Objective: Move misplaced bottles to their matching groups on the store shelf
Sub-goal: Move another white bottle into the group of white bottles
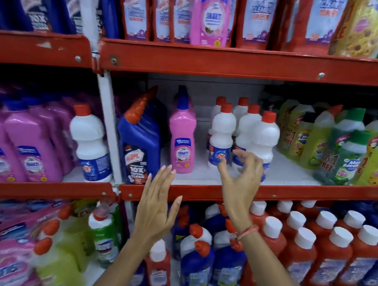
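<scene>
Both grips empty: left hand (157, 209) flat open, right hand (241, 179) half-curled near white red-capped plastic bottle (221, 136). Blue angled-neck bottle (139, 144) reads "10X".

I'm looking at the red middle shelf (291, 191): a blue bottle (140, 137) at its left, a pink bottle (182, 135) beside it, then a cluster of white bottles (221, 133), and green and yellow bottles (329, 151) crowding the right end.
</scene>
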A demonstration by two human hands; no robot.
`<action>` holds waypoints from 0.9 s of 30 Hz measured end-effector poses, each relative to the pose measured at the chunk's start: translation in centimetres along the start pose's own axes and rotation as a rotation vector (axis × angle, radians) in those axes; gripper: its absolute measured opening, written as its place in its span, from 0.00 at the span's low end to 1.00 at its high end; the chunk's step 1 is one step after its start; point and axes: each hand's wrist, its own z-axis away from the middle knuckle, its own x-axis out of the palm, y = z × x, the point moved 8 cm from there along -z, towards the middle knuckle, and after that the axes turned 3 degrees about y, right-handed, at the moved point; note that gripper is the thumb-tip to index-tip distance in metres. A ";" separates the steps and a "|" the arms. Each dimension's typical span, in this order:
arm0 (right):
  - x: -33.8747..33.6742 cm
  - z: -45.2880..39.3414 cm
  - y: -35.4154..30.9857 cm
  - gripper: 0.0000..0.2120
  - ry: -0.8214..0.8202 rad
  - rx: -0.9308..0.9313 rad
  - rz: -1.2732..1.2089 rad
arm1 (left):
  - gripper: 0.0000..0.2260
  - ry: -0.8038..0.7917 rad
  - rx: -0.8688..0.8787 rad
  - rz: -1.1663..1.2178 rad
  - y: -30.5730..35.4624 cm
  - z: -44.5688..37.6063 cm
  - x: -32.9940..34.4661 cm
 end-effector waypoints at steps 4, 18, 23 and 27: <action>5.0 4.0 -4.2 0.07 -0.070 0.006 -0.122 | 0.23 0.033 -0.016 -0.020 -4.4 1.3 -5.2; 21.1 16.6 -13.8 0.24 -0.432 0.114 -0.075 | 0.32 -0.167 -0.202 -0.306 -20.3 6.1 -12.0; 23.5 18.0 -15.3 0.28 -0.326 0.060 0.132 | 0.30 -0.249 -0.149 -0.372 -20.9 6.2 -11.7; 24.9 18.6 -15.6 0.34 -0.259 0.076 0.205 | 0.30 -0.299 -0.128 -0.415 -21.3 6.5 -11.6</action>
